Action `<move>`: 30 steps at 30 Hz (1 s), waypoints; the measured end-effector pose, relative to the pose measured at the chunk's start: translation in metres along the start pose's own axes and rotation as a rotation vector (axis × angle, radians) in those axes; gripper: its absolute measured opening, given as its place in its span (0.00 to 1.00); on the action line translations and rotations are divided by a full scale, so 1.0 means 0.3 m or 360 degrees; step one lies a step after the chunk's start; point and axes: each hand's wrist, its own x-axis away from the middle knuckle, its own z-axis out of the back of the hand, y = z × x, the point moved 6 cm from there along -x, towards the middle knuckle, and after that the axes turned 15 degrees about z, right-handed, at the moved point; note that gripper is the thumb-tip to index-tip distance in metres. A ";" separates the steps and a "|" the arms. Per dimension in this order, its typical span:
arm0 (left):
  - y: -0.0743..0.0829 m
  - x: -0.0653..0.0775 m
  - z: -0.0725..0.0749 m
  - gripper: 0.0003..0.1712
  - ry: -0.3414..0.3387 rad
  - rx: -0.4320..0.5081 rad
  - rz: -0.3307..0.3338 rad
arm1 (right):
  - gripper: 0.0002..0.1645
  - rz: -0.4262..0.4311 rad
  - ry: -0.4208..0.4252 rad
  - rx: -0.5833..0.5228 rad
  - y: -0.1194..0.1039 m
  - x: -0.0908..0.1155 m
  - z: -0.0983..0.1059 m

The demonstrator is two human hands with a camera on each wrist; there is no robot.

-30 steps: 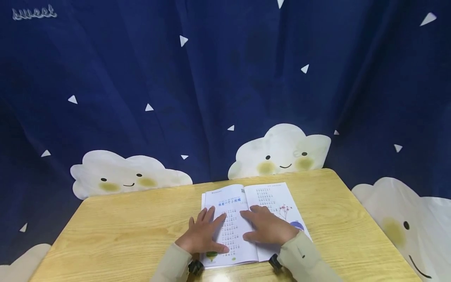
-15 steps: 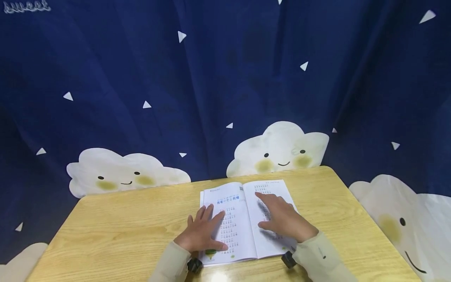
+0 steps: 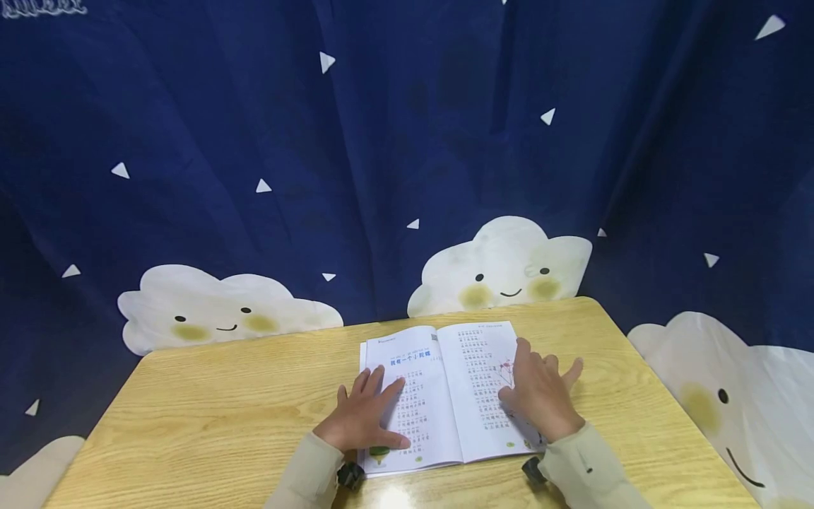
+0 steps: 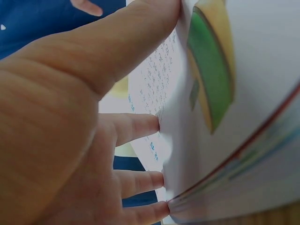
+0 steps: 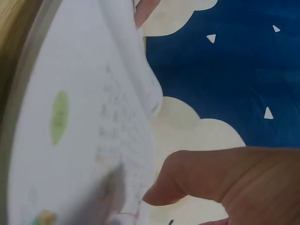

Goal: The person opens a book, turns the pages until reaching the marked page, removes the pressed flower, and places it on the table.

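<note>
An open book (image 3: 420,410) with printed text lies on the wooden table. My left hand (image 3: 364,417) rests on its left page with fingers spread. In the left wrist view the left thumb (image 4: 126,42) and fingertips touch the page near a green and yellow drawing (image 4: 211,70). At the outer edge of the right page (image 3: 473,396) is my right hand (image 3: 543,396), index finger stretched forward and thumb apart from it over the text. The right thumb (image 5: 183,178) is bent toward the page in the right wrist view; the other right fingers are mostly hidden there.
The wooden table (image 3: 242,396) extends to both sides of the book. Behind it hangs a dark blue curtain (image 3: 381,141) with white triangles and smiling clouds (image 3: 509,268). Dark wrist devices (image 3: 350,476) sit at both cuffs.
My right hand has moved right, from the middle of the book across the right page to its outer edge, uncovering text. The left hand stays on the left page. The view has tipped slightly down.
</note>
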 end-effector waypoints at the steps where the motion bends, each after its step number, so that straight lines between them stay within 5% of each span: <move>1: 0.000 0.000 -0.001 0.60 -0.0001 0.0004 0.0000 | 0.50 -0.0005 -0.0020 0.0012 0.004 0.000 -0.007; 10: 0.003 0.004 0.000 0.60 -0.0007 0.0016 -0.0011 | 0.43 -0.0082 -0.0134 0.0088 0.038 -0.003 -0.059; 18: 0.000 0.001 -0.001 0.60 -0.0001 0.0016 0.0000 | 0.31 -0.0094 -0.0126 0.0159 0.056 -0.006 -0.070; 30: -0.001 -0.001 -0.006 0.60 -0.0002 -0.0006 0.0017 | 0.29 -0.0096 -0.0114 0.0186 0.064 -0.009 -0.067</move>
